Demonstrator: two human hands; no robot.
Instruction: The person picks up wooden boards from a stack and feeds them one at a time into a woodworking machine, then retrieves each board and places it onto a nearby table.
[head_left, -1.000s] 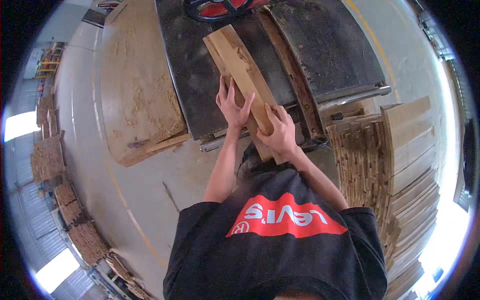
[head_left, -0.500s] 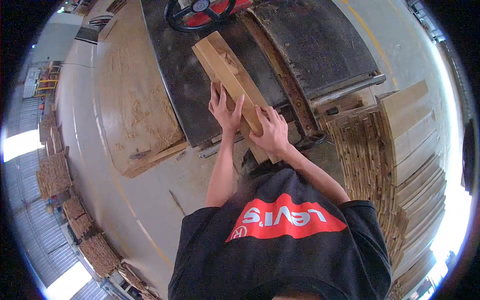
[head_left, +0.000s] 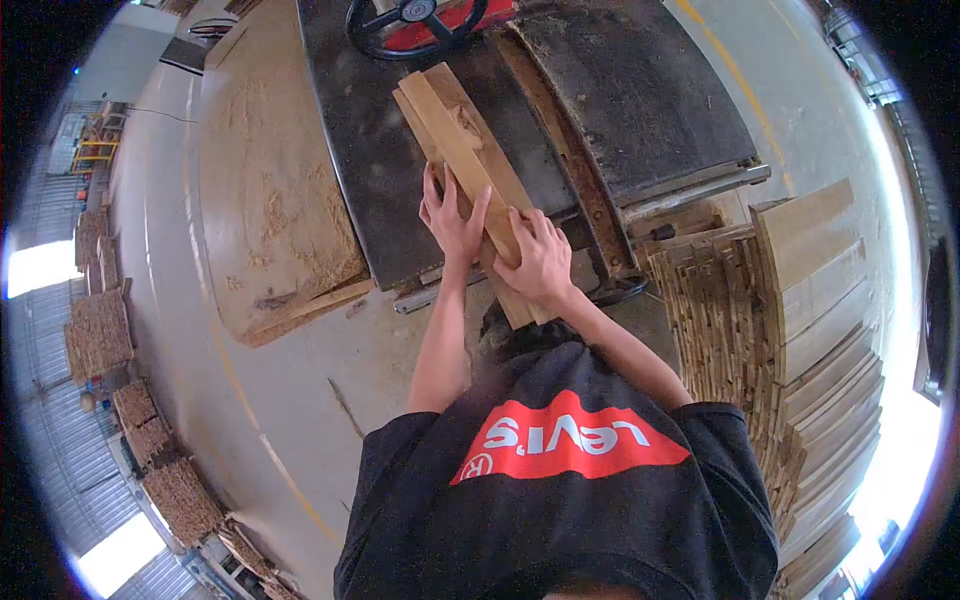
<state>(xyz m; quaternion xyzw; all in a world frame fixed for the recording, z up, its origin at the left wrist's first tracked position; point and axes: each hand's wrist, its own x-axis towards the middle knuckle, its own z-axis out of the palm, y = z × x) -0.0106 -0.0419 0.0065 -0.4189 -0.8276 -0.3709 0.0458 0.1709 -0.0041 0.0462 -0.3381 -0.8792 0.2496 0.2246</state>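
two planks [head_left: 455, 150], maybe more, sit over the near edge of the black table [head_left: 650, 100]. left hand [head_left: 458, 228] is half-closed across them, right hand [head_left: 540, 255] curls round them closer to the body. imo even pressure and flush edges stop them slipping. palms and undersides are hidden, can't tell if the wood touches the table.

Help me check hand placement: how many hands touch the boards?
2: the left hand at the left side of the boards, the right hand at their right side.
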